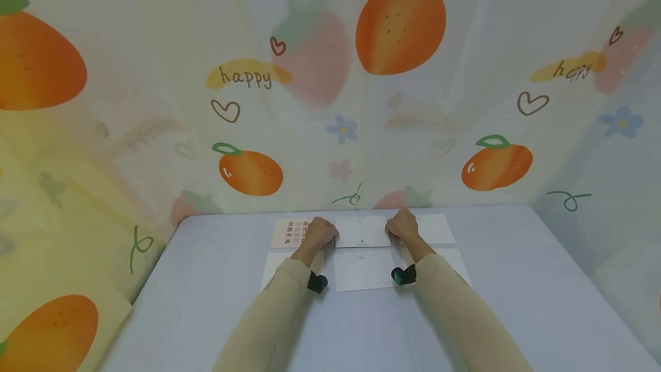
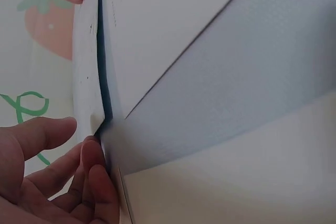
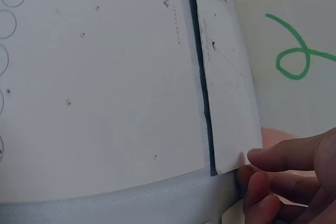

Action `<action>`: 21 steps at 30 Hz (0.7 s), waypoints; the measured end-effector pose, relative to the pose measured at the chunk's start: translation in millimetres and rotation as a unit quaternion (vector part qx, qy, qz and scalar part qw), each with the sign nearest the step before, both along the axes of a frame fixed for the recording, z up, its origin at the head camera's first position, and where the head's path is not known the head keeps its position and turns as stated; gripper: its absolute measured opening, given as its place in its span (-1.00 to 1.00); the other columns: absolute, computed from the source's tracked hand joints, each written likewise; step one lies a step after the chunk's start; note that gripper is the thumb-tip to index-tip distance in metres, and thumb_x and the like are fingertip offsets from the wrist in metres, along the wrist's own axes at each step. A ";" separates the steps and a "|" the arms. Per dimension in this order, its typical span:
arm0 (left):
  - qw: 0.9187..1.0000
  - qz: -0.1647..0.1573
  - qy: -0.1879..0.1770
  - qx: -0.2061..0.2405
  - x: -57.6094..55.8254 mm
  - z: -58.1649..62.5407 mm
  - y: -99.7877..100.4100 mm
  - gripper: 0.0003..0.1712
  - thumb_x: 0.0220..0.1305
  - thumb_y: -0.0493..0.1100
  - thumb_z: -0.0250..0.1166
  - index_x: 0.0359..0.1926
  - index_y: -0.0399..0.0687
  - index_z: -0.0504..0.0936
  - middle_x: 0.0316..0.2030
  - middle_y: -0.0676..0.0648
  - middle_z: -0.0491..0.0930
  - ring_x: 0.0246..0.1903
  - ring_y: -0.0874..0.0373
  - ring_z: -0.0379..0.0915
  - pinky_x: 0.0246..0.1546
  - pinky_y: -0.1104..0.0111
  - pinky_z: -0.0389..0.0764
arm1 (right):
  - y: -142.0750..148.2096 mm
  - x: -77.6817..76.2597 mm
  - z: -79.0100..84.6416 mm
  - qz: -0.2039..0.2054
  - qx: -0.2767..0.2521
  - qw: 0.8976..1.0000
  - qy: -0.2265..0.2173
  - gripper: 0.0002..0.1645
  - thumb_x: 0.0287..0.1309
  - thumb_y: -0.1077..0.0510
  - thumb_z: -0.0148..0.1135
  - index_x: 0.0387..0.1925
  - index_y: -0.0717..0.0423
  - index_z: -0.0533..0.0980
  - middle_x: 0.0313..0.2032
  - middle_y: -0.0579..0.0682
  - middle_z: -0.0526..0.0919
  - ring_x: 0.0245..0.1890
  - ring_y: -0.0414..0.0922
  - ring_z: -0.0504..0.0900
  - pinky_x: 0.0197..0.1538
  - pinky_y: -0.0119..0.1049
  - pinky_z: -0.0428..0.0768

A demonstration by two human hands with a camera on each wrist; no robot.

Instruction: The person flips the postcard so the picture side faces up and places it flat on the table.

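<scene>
A white card (image 1: 362, 231) in the middle of the back row lies between my two hands, and a dark gap shows under its near edge. My left hand (image 1: 320, 232) holds its left end, with curled fingers at the corner (image 2: 96, 124) and the thumb close beside it in the left wrist view. At the opposite end my right hand (image 1: 403, 227) pinches the other corner, thumb on top and fingers below, in the right wrist view. Just in front lies another white card (image 1: 364, 270), with small marks and drawn circles on it.
A card with reddish lettering (image 1: 289, 233) sits at the back left, and a white card (image 1: 436, 228) at the back right. Two more cards lie partly under my forearms in the front row. A fruit-print cloth (image 1: 310, 131) hangs behind the pale table (image 1: 206, 303).
</scene>
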State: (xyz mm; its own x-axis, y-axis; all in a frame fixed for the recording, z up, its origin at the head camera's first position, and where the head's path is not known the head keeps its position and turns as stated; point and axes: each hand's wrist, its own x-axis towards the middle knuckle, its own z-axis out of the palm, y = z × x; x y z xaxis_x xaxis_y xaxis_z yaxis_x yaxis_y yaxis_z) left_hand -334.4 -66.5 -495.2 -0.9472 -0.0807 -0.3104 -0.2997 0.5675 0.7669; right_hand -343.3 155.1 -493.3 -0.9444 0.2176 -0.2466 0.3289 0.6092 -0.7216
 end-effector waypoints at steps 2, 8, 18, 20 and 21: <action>1.000 0.001 0.000 0.004 0.0 -0.6 -0.1 -0.80 0.14 -0.29 0.32 -0.20 -0.28 0.64 -0.24 -0.17 0.62 -0.32 0.08 0.51 -0.41 0.41 0.51 | 0.5 -0.2 -0.4 -0.005 -0.009 1.000 0.000 -0.77 -0.11 0.38 0.24 -0.74 0.19 0.43 -0.83 -0.08 0.35 -0.84 -0.24 0.26 -0.74 -0.45 0.24; 1.000 0.003 0.020 0.020 -2.0 -2.9 -1.6 -0.79 0.11 -0.32 0.33 -0.19 -0.28 0.64 -0.24 -0.19 0.64 -0.32 0.06 0.52 -0.40 0.38 0.52 | 2.7 0.8 -0.2 -0.019 -0.036 0.999 0.005 -0.77 -0.14 0.41 0.25 -0.75 0.21 0.44 -0.84 -0.08 0.36 -0.84 -0.25 0.27 -0.75 -0.47 0.25; 0.995 0.026 0.078 0.050 -1.0 -8.7 -0.9 -0.81 0.14 -0.28 0.30 -0.19 -0.25 0.65 -0.22 -0.20 0.64 -0.29 0.03 0.53 -0.41 0.38 0.49 | 6.4 2.3 -1.3 -0.034 -0.072 0.997 0.011 -0.83 -0.07 0.36 0.30 -0.65 0.27 0.49 -0.79 -0.07 0.41 -0.80 -0.24 0.34 -0.71 -0.48 0.32; 0.994 0.032 0.092 0.051 -0.1 -9.4 0.0 -0.79 0.15 -0.27 0.29 -0.18 -0.24 0.65 -0.23 -0.20 0.64 -0.31 0.04 0.53 -0.44 0.39 0.47 | 7.2 2.9 -1.5 -0.034 -0.080 0.996 0.015 -0.82 -0.07 0.35 0.30 -0.67 0.26 0.50 -0.80 -0.07 0.42 -0.80 -0.24 0.35 -0.71 -0.47 0.34; 0.993 0.036 0.098 0.053 0.3 -9.7 0.5 -0.79 0.15 -0.27 0.28 -0.17 -0.24 0.65 -0.24 -0.19 0.64 -0.33 0.05 0.53 -0.45 0.40 0.47 | 7.6 3.5 -1.6 -0.035 -0.085 0.996 0.018 -0.83 -0.08 0.35 0.30 -0.68 0.27 0.50 -0.80 -0.08 0.42 -0.80 -0.24 0.35 -0.70 -0.47 0.34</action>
State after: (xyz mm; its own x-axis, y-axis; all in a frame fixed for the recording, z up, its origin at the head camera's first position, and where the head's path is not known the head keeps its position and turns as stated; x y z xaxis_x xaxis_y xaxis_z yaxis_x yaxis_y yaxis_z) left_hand -334.0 -66.0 -505.0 -0.9832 -0.1268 -0.1315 -0.1759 0.4624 0.8691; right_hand -339.9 162.7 -494.9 -0.9376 0.2402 -0.2513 0.3373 0.4537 -0.8249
